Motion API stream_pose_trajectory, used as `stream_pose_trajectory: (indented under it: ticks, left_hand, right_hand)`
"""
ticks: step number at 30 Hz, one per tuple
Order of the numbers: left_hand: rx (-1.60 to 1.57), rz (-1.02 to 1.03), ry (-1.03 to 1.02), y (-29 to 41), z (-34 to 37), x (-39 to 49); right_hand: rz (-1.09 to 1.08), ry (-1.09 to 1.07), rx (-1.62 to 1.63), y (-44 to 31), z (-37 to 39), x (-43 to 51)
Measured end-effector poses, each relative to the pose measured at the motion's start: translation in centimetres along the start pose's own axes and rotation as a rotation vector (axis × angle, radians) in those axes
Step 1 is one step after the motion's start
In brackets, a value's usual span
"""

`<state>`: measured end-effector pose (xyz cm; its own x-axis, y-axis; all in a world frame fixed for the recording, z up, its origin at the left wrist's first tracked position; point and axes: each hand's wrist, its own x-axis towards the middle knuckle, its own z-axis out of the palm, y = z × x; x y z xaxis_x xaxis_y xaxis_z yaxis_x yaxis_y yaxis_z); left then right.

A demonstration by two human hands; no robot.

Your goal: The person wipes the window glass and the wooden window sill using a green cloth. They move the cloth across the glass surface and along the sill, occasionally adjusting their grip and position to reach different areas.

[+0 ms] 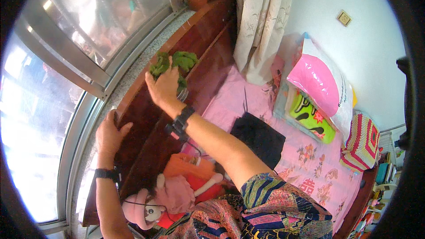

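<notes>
My right hand [166, 86] presses a crumpled green cloth [184, 60] against the front face of a dark wooden headboard [206, 36]. Parts of the cloth stick out beyond the fingers, and the palm hides the rest. Lower down and to the left, my left hand [109, 134] rests on the headboard's top edge by the window sill, thumb spread, with no loose object seen in it. Both wrists wear black straps, the right one with a small device and a cable.
Sliding windows [109, 20] run along the left. On the pink bedspread [312, 166] lie folded black fabric [257, 139], a plush doll [176, 192], orange fabric [189, 166], a pink-and-white plastic bag [318, 79] and a crocheted cube [362, 142]. A pale curtain [262, 23] hangs at the far corner.
</notes>
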<state>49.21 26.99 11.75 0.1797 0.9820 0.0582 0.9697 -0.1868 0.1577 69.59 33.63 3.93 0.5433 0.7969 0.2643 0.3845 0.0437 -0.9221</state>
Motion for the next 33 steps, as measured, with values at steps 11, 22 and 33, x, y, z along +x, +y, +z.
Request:
stream_pose_trajectory:
  ticks: [11, 22, 33]
  left_hand:
    - [-0.038, -0.009, -0.01, -0.5, 0.4, 0.3]
    - [-0.091, -0.003, -0.011, -1.6, 1.1, 0.7]
    - [-0.099, -0.007, 0.008, -2.1, 1.5, 0.7]
  right_hand:
    - [0.028, -0.123, 0.466, 5.5, -6.0, -2.6]
    - [0.145, 0.263, 0.206, 22.1, -2.9, 8.6]
    - [0.061, 0.042, -0.013, 20.6, -0.6, -2.2]
